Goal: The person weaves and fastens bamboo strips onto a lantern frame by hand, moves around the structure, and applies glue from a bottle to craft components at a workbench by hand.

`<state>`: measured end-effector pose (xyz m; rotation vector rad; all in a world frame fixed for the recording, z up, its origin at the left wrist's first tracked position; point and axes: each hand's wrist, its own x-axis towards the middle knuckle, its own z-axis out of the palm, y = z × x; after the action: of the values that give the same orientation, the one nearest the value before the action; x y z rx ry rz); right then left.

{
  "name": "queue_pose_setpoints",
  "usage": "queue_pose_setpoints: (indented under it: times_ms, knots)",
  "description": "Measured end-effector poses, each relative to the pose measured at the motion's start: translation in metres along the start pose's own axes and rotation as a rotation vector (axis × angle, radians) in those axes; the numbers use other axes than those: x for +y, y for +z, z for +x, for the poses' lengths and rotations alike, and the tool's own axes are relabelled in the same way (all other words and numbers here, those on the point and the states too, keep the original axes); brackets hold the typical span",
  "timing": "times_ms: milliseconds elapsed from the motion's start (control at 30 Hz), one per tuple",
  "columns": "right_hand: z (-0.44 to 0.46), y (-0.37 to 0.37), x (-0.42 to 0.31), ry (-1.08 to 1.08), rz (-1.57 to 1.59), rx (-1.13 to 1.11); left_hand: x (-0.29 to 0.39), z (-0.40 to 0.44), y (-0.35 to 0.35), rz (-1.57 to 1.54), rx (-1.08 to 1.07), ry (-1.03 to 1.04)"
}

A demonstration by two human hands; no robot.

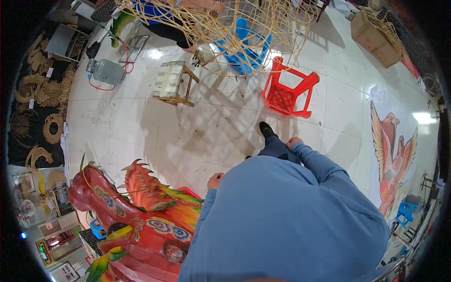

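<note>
My left hand (215, 180) hangs beside my blue shirt, fingers curled, with nothing seen in it. It is nearest to a large painted red dragon head (155, 225) with yellow and green fins. At the side of my dark trousers (275, 149), my right hand (294, 142) is also curled, and no object shows in it. One black shoe (267, 129) is on the tiled floor. Ahead of my right hand lies a tipped red plastic stool (286, 94).
A person's arm (199, 4) reaches over a large woven cane frame (263, 28) near a blue plastic stool (242, 49). A wooden stool (171, 80), gas cylinder (107, 71) with red hose, and cardboard box (376, 37) stand around. A printed winged figure (392, 150) is at right.
</note>
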<state>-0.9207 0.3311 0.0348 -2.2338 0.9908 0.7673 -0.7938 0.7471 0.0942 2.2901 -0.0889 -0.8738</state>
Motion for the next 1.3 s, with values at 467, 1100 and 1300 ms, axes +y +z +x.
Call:
queue_pose_setpoints:
  times_ms: [467, 1100, 1300]
  knots:
    - [0.004, -0.008, 0.0, -0.027, -0.053, -0.035, 0.323, -0.16, -0.187, -0.425, 0.14, 1.031]
    - [0.018, 0.003, 0.019, -0.021, 0.015, 0.002, 0.394, -0.182, -0.214, -1.047, -0.667, 1.781]
    - [0.021, 0.001, 0.013, -0.032, -0.013, -0.012, 0.397, -0.183, -0.224, -0.937, -0.829, 1.665]
